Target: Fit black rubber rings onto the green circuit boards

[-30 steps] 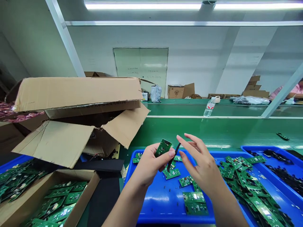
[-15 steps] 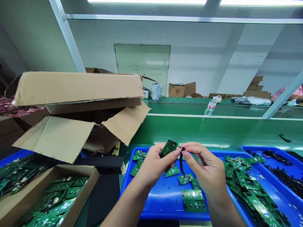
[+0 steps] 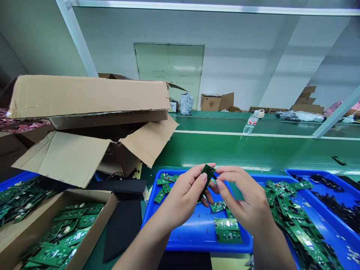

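Above shallow blue plastic tray (image 3: 191, 234), left hand (image 3: 184, 197) pinches slim green circuit board (image 3: 208, 171), presumably steadying it; right hand (image 3: 246, 197) half-curled, hold unclear.

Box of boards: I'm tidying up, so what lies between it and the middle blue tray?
Flat black sheeting lies between the box and the tray, in the head view.

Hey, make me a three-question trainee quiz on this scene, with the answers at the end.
1. Multiple choice: which hand clearly grips the raised circuit board? A, left; B, right; C, neither.
2. True or false: the water bottle stands farther back than the middle blue tray.
3. Fill the blank: the low cardboard box at lower left holds green ____.

Key: 1. A, the left hand. 2. True. 3. Circuit boards.
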`<state>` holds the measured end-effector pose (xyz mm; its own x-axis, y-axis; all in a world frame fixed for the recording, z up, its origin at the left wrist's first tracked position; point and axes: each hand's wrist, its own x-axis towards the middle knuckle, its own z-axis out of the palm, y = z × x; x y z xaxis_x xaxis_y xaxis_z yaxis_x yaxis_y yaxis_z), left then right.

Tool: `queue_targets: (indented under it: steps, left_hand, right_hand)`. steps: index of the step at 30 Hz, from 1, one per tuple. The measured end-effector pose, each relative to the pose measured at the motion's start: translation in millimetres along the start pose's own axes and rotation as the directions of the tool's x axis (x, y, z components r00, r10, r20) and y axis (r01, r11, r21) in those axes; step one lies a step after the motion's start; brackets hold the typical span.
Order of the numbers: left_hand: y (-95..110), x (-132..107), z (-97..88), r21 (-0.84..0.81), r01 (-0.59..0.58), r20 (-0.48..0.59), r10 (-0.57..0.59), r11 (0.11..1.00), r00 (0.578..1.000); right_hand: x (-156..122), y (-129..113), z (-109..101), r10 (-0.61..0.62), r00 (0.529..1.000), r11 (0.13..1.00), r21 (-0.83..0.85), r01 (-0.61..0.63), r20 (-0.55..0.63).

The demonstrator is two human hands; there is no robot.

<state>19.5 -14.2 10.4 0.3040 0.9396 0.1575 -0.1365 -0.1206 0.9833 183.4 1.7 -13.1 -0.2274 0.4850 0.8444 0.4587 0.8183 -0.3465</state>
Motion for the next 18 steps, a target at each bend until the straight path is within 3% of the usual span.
queue_targets:
  steps: [18]
  left_hand:
    - [-4.3, -2.7, -1.1, 0.146, 0.013, -0.037, -0.008, 0.989, 0.999]
  right_hand:
    - [1.1, -6.0, 3.7, -0.046, 0.997, 0.993, -0.103, 0.053, 0.067]
